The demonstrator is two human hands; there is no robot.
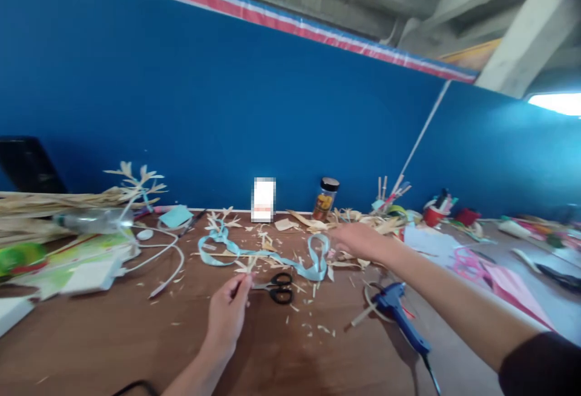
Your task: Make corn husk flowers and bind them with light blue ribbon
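Near the middle of the table, my left hand (228,310) is closed, thumb and finger pinching a small pale dried-husk piece (250,264) that points upward. Black-handled scissors (282,289) lie just right of these fingers, blades toward the hand. My right hand (354,242) reaches far forward to the scattered husk strips (379,225), beside the looped end of a light blue ribbon (313,273). Its fingers are blurred and partly hidden, so their grip does not show. A husk flower (223,219) lies at the ribbon's left end.
Below my right forearm rests a blue glue gun (402,314) with its cord. A dark-lidded jar (325,199) stands at the blue partition (272,93). To the left are a plastic bottle (93,221), a white cable (181,257) and husk bundles. Pink paper (512,293) lies right.
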